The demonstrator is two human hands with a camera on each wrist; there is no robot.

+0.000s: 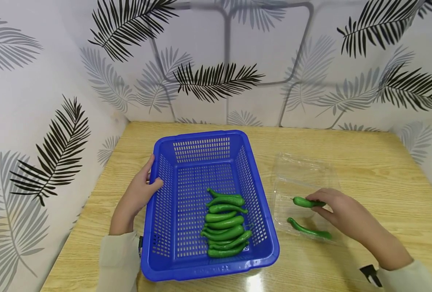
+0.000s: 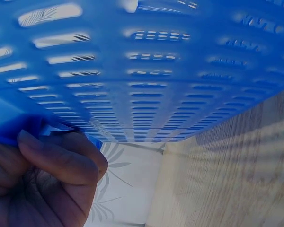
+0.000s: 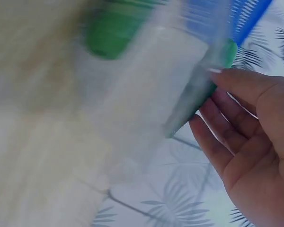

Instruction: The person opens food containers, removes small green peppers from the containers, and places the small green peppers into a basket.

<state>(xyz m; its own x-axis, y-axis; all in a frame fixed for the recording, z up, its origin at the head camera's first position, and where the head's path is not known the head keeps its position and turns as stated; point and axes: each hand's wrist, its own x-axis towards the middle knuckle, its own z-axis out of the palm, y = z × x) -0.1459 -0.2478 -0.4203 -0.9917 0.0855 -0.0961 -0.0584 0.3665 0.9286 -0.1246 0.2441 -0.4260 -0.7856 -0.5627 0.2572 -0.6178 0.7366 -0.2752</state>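
A blue plastic basket stands on the wooden table. The left hand grips its left rim, thumb on the inner side; in the left wrist view the curled fingers hold the rim beside the slotted wall. Several green peppers lie in a row along the basket's right side. At the right, the right hand pinches one green pepper over a clear plastic box. Another green pepper lies in that box, nearer the front. The right wrist view is blurred.
The wood-grain table runs back to a wall with a leaf pattern. The clear box stands just right of the basket, with a small gap between them. The basket's raised walls surround the peppers.
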